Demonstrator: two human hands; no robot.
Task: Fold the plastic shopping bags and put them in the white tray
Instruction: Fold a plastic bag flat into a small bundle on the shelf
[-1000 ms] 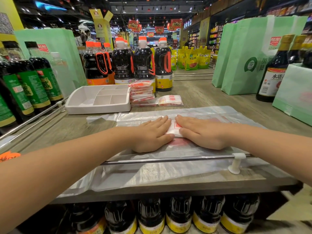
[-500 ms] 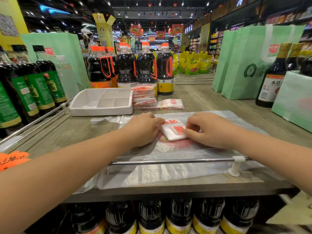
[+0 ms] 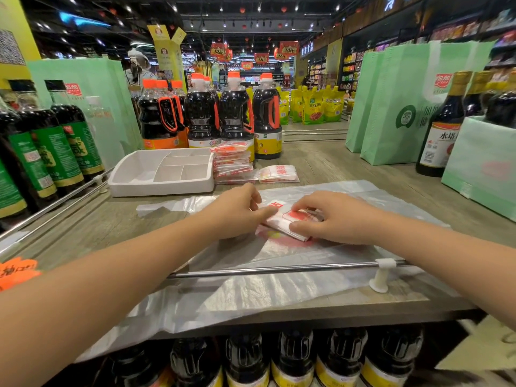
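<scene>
pinching folded bag (image 3: 277, 225) | between left grip (image 3: 237, 213) | and right grip (image 3: 337, 219)

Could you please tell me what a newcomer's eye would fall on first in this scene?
Two bare hands meet mid-shelf: the left hand and right hand hold a small folded bag with red print, lying on a clear bag spread flat under the metal rail. Behind them to the left sits the white tray, with a stack of folded bags right beside it and dark sauce bottles lined up behind.
</scene>
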